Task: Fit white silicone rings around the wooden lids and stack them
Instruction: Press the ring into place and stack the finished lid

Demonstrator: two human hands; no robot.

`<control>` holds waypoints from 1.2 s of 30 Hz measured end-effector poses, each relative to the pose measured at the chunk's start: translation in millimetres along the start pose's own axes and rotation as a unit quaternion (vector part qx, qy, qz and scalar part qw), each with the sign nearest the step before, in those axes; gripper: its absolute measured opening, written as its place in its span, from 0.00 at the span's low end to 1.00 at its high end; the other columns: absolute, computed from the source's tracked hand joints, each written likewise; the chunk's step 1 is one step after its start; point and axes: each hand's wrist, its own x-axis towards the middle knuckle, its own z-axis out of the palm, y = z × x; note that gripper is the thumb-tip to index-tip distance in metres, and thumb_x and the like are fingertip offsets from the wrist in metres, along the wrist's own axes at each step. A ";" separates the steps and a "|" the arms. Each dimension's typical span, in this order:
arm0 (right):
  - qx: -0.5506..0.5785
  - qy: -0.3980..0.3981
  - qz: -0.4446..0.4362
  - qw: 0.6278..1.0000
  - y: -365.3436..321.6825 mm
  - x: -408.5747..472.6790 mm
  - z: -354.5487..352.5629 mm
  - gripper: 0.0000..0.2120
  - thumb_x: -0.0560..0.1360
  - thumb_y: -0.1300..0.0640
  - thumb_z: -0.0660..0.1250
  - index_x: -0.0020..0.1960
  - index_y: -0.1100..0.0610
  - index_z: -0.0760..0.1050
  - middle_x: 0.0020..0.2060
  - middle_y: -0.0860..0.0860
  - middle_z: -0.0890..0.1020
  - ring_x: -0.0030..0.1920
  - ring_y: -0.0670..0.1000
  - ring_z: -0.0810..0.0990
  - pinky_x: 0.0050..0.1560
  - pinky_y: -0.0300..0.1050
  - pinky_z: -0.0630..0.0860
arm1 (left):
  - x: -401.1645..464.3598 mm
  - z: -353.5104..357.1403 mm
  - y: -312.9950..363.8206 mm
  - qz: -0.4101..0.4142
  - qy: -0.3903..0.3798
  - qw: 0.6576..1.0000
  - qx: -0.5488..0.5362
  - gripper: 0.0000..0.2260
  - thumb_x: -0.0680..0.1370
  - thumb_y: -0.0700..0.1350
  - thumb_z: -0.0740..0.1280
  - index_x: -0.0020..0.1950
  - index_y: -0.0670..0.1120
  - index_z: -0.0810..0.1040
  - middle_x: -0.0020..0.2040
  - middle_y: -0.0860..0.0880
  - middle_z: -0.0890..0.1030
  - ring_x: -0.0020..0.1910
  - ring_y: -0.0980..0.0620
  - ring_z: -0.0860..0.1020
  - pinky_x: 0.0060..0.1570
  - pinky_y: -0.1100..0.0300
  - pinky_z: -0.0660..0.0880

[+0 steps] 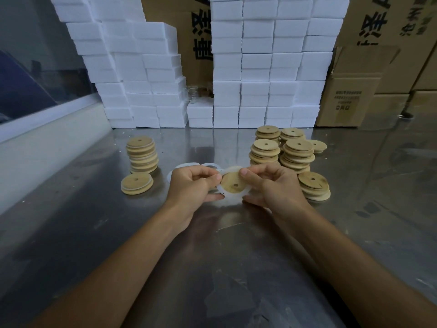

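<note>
I see a shiny metal table point(99, 233) filling the lower frame, with a pale ledge and window along the upper left. Across the back rises a wall of white foam blocks point(267, 67), split by a gap at top centre where a brown cardboard box point(186, 39) shows large black Chinese characters I cannot read; more printed boxes point(369, 67) stand at the upper right. Right of centre I see several stacks of bare wooden lids point(283, 150). Left of centre stands one stack of ringed lids point(142, 153), with a single ringed lid point(136, 183) lying just in front. Loose white rings point(186, 165) lie behind my hands. At centre my left hand point(191, 188) and right hand point(272, 185) both pinch one lid point(234, 183) above the table, curled fingers working a white ring point(224, 194) round its edge.
</note>
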 end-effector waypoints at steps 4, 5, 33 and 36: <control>0.023 0.024 0.032 0.999 -1.3 -1.2 0.4 0.05 0.72 0.60 0.74 0.44 0.62 0.81 0.40 0.54 0.87 0.42 0.50 0.86 0.38 0.47 0.83 | 2.2 -1.0 -2.6 0.012 0.011 1.000 0.018 0.04 0.74 0.34 0.72 0.39 0.40 0.83 0.43 0.43 0.84 0.42 0.46 0.85 0.38 0.56 0.82; 0.024 0.031 0.026 0.999 -1.9 -1.4 0.5 0.05 0.73 0.61 0.74 0.44 0.63 0.81 0.40 0.55 0.87 0.41 0.51 0.86 0.36 0.44 0.82 | 2.0 -0.8 -2.8 0.012 0.006 1.000 0.017 0.04 0.74 0.34 0.73 0.39 0.41 0.83 0.42 0.44 0.84 0.41 0.46 0.85 0.38 0.55 0.82; -0.032 -0.010 -0.094 0.995 5.3 -0.4 -0.1 0.03 0.75 0.61 0.71 0.43 0.60 0.81 0.39 0.56 0.87 0.42 0.52 0.87 0.38 0.45 0.82 | 1.9 -4.7 4.8 0.035 -0.002 0.996 -0.086 0.05 0.73 0.33 0.72 0.38 0.39 0.80 0.38 0.43 0.84 0.41 0.42 0.85 0.35 0.47 0.82; -0.011 -0.007 -0.102 0.995 2.2 -0.5 -0.9 0.03 0.74 0.66 0.71 0.42 0.63 0.81 0.34 0.56 0.85 0.35 0.48 0.84 0.37 0.38 0.80 | 0.6 -4.5 7.0 0.016 -0.008 0.995 -0.103 0.03 0.73 0.34 0.72 0.40 0.39 0.80 0.45 0.37 0.83 0.44 0.39 0.84 0.38 0.44 0.82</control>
